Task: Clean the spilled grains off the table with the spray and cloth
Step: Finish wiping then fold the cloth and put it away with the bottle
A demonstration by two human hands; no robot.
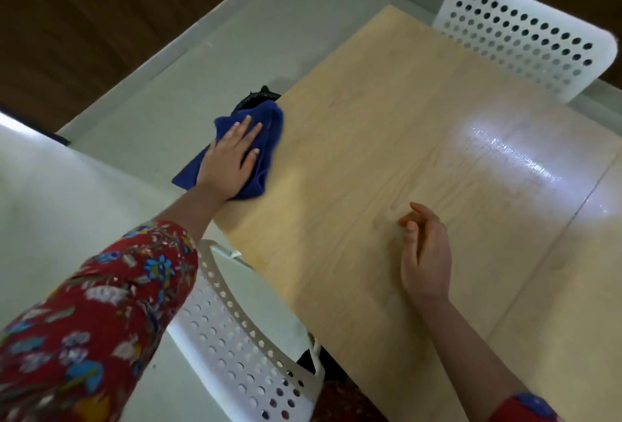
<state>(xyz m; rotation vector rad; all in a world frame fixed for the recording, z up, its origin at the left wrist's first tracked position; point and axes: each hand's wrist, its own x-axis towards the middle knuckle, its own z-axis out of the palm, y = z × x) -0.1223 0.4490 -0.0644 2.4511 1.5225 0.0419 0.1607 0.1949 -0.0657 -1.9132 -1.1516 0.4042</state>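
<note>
Head view: a pale wooden table (370,118) fills the frame, with one white perforated chair (525,37) at its far side. A blue cloth (266,138) overhangs the table's left edge. Your left hand (229,162) presses flat on it, fingers straight. Your right hand (425,260) is loosely curled and holds nothing, over the tabletop.
</note>
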